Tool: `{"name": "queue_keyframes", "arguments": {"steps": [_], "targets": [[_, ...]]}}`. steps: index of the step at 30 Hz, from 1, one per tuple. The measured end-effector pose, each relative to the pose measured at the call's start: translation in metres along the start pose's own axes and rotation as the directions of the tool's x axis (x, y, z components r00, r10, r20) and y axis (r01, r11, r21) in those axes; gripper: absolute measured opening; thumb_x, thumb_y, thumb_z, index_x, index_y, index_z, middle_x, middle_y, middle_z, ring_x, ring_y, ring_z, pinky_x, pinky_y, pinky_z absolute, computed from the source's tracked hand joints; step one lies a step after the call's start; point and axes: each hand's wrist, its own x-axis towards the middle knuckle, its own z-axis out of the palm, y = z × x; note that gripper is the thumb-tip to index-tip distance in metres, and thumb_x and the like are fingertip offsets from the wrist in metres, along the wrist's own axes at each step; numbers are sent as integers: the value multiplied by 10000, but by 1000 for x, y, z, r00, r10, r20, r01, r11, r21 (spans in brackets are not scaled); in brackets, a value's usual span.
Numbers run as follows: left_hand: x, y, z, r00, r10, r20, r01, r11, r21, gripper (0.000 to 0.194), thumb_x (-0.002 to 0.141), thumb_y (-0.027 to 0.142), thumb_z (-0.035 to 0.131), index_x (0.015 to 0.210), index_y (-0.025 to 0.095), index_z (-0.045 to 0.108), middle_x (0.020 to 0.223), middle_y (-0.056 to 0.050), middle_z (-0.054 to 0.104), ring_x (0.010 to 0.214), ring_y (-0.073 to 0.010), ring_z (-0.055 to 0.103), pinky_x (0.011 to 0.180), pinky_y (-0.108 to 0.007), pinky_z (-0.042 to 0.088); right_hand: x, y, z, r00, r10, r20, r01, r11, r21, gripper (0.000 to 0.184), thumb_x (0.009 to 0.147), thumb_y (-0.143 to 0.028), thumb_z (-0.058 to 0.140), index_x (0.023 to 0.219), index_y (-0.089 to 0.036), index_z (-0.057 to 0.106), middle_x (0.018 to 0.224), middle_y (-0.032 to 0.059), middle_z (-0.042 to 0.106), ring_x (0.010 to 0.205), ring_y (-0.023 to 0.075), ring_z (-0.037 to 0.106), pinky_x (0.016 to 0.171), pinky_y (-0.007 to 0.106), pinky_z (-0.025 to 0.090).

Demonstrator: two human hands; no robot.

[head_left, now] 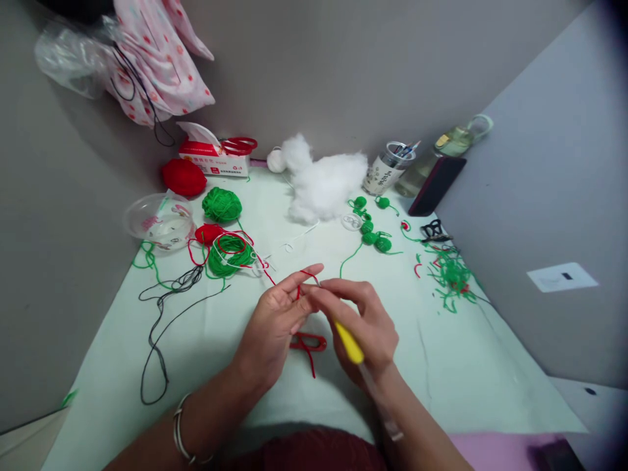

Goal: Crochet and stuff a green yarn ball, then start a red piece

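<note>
My right hand point(367, 324) is closed around a crochet hook point(349, 343) with a yellow grip and a clear handle end. The hook's metal tip reaches the strand at my left fingertips. Red yarn point(309, 273) loops over the raised index finger of my left hand point(272, 324), whose thumb and other fingers pinch it; the stitch itself is too small to make out. Beneath both hands, a red-handled tool point(318, 342), perhaps small snips, lies partly hidden. A red yarn tail point(313, 367) hangs in front of it.
To the left are green yarn point(230, 254), a green ball point(222, 204), a red ball point(184, 176), a plastic bowl point(164, 226) and black cord point(159, 340). White stuffing point(328, 186) lies behind. On the right are green crocheted balls point(383, 244), yarn scraps point(452, 275) and a phone point(436, 185).
</note>
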Motion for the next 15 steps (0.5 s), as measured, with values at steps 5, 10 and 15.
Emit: {"name": "queue_keyframes", "arguments": {"steps": [5,10,15], "targets": [[1,3,-4,994,-101,52,107,985,-139,299,820,203,828,1116,159,815,558,99,462,469,-18,239,730,-217,475,5,5,-4,968,218,-127,-176,944,278,248,991,-113,605,1062,-263,789,934,43,739,741,163,694,646,309,575],[-1,3,-3,996,84,-18,-84,996,7,383,827,155,808,1202,227,774,762,46,668,610,-44,500,786,-210,469,9,6,-1,936,348,-57,-280,833,477,202,1015,-182,595,992,-251,783,856,25,714,654,147,653,572,298,538],[-4,-4,1,997,80,4,-80,995,67,585,814,245,844,1370,230,664,810,31,692,730,-100,580,795,-248,465,1,0,3,998,13,-66,-8,997,71,353,940,-36,662,1176,-269,783,1080,75,787,946,200,709,796,349,573]]}}
